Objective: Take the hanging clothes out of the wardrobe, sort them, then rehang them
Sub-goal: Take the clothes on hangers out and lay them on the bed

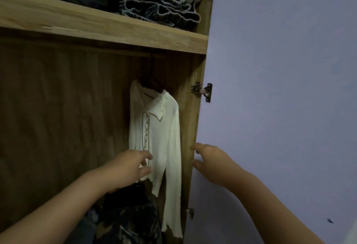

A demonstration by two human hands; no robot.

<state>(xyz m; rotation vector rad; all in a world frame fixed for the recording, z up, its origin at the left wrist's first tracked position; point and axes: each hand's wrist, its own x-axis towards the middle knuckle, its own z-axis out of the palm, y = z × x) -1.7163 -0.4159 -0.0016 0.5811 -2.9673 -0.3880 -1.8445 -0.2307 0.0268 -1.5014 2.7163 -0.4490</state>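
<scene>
While reaching into the wardrobe from the lower left of the frame, left hand with fingers loosely spread, gripping nothing, fingertips just touching or about to touch the lower front of the white blouse; contact too blurred to call. Up in the upper left and centre, a wooden shelf carrying folded clothes, not part of the hanging row. Centre of the frame, slightly right: blouse hanging alone on a dark hanger, long axis running straight down, collar high, one sleeve trailing toward the bottom edge. Directly up from the left hand, then, lies the hanger's hook, well above the fingers. Below the blouse, lower centre, a dark heap of clothing. Further right, right hand relaxed and unclenched, holding nothing, fingers near the wardrobe's side panel beside the lilac door, with a metal hinge higher up. Judged nearer to the blouse: the left hand; likely next a lift upward toward the hanger.
</scene>
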